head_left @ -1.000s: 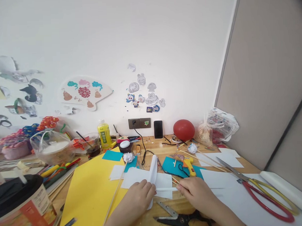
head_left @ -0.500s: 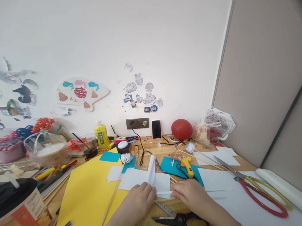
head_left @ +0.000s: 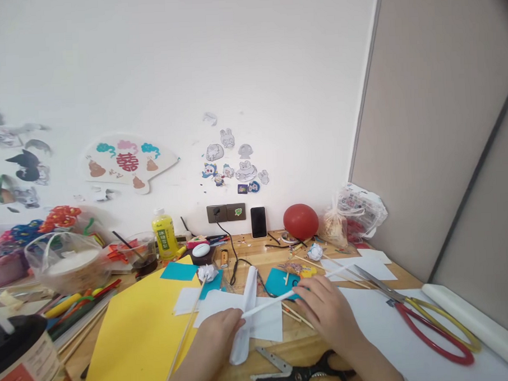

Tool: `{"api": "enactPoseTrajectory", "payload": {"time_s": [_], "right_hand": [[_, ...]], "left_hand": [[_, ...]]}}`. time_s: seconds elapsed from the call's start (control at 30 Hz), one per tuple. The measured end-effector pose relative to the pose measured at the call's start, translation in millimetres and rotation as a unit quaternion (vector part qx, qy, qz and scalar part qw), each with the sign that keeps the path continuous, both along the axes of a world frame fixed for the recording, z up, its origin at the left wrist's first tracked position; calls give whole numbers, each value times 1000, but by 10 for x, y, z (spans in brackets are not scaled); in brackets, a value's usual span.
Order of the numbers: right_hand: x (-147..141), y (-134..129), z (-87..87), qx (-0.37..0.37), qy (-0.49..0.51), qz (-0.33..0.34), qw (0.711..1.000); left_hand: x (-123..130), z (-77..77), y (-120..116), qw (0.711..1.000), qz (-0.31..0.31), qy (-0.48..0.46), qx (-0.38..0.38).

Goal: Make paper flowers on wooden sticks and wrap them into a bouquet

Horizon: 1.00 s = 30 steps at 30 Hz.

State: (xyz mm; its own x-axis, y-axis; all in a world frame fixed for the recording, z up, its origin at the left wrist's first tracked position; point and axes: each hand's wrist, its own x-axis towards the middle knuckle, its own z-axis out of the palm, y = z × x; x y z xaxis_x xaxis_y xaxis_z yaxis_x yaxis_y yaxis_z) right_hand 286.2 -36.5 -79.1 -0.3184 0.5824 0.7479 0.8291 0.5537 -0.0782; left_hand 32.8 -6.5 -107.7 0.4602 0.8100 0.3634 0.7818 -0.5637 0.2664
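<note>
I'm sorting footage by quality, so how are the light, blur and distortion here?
Head view: soft, fairly even light; dark top-right corner; black-lidded tub looks stretched at the left edge; leftmost wall cutouts smeared; right hand slightly soft; black-handled scissors readable.

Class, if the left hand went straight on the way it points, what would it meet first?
Beyond the tube it holds, the left hand would probably meet the paper roll first, though depth is unclear.
</note>
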Motion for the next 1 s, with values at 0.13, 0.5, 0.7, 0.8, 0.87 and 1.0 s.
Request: {"api": "enactPoseTrajectory", "payload": {"time_s": [0.13, 0.5, 0.7, 0.8, 0.87, 1.0], "right_hand": [[51, -39, -26, 125, 43, 12, 991], [-150, 16, -194, 57, -15, 86, 995], [-192, 31, -243, -16, 5, 94, 995], [-271, 118, -252, -95, 33, 94, 990], [-399, 243, -207, -167, 76, 96, 978], [-912, 645, -71, -361, 187, 63, 911]], "left_hand": [[-42, -87, 178, 938, 54, -300, -164], [-154, -40, 273, 692, 55, -670, -261], [-397, 73, 367, 671, 76, -713, -190], [-513, 80, 400, 669, 87, -720, -162], [-568, 58, 423, 669, 97, -722, -147], [-631, -24, 505, 674, 115, -718, -127]]}}
